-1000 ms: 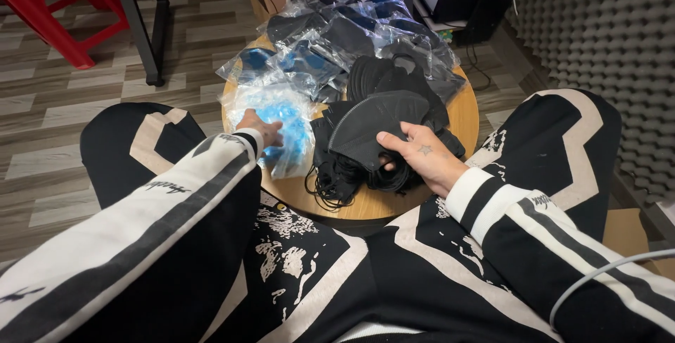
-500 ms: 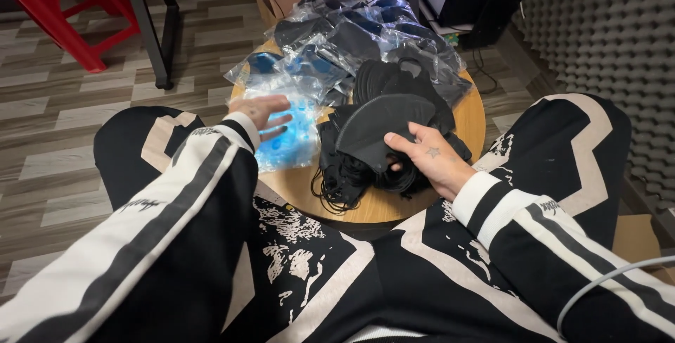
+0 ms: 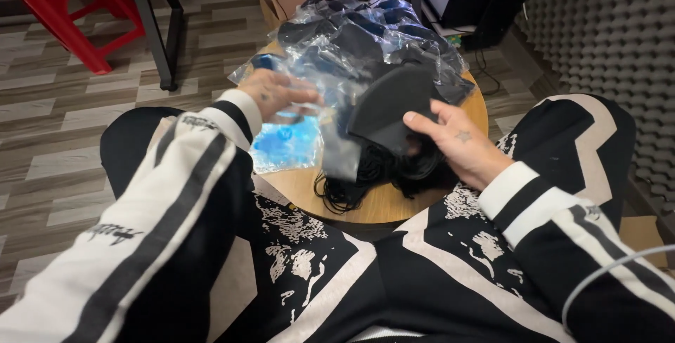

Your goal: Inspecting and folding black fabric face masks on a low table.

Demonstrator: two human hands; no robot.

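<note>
Over one round table (image 3: pixel 394 206), right hand (image 3: pixel 460 147) pinches one black mask (image 3: pixel 390 107); left hand (image 3: pixel 271 93) grips one clear bag (image 3: pixel 309 114).

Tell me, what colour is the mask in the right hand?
Black. The mask held by the right hand shows best in the head view.

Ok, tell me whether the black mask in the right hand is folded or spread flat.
Folded. The black mask, pinched by the right hand, shows a half-shape with one curved edge, lifted above the round wooden table.

A blurred clear bag (image 3: pixel 330 132) hides the black pile (image 3: pixel 373 174) partly.
</note>
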